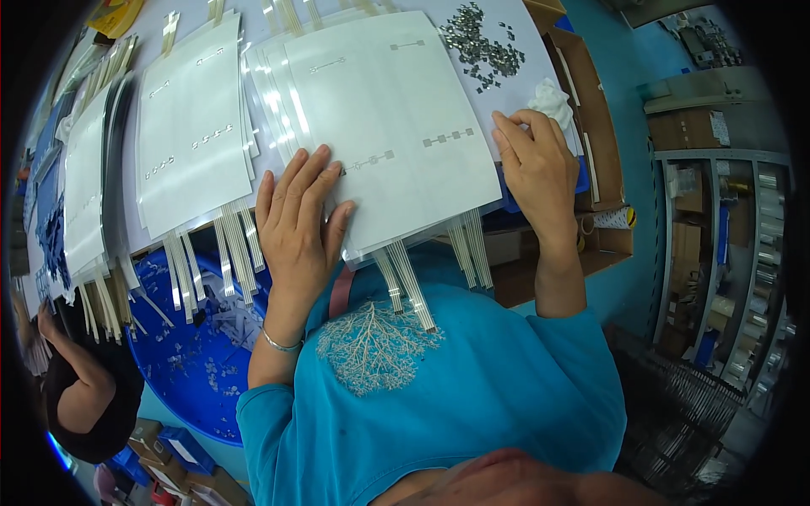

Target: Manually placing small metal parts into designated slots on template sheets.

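Sheets of white film [396,126] with flat ribbon tails hanging off the near edge lie stacked on the table [519,97]; the left hand [295,223] presses flat and open on the top one, gripping nothing. The right hand [540,164] rests at its right edge, fingertips curled near a white cloth [550,97], apparently holding nothing. Placing small metal pieces [481,46] seems under way; picking one next calls for a fine pinch.
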The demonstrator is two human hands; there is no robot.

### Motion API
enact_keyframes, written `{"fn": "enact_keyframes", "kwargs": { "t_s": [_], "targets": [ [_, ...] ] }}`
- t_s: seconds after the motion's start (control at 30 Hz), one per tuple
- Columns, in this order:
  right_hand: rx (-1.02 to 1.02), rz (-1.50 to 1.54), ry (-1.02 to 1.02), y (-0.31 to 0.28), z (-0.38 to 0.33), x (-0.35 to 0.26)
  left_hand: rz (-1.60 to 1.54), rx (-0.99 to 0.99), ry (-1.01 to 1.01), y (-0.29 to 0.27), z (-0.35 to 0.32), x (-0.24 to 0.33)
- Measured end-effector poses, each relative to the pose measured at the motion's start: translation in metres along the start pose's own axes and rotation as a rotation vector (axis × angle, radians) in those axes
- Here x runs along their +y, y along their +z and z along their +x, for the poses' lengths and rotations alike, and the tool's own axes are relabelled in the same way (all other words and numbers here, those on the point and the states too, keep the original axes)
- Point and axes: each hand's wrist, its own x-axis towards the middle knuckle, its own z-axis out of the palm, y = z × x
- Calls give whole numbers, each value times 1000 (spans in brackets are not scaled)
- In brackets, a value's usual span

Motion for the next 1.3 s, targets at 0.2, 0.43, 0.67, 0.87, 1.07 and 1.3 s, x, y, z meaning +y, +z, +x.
{"fn": "enact_keyframes", "kwargs": {
  "t_s": [0.2, 0.43, 0.67, 0.87, 1.07, 1.3],
  "targets": [
    [-16, 30, -20, 1, 0, 0, -28, 23, -9, -1, -1, -1],
    [-51, 412, -111, 2, 5, -54, -108, 40, -24, -1, 2, 3],
    [-75, 430, -334, 22, 13, -84, -105, 48, -36, -1, 1, 3],
    [-102, 351, -351, 22, 9, -92, -115, 55, -37, -1, 0, 2],
    [-146, 256, -381, 18, 5, -105, -88, 61, -26, 0, 1, 2],
    [-55, 364, -316, 21, 4, -100, -95, 49, -47, -2, 2, 5]
  ]
}}
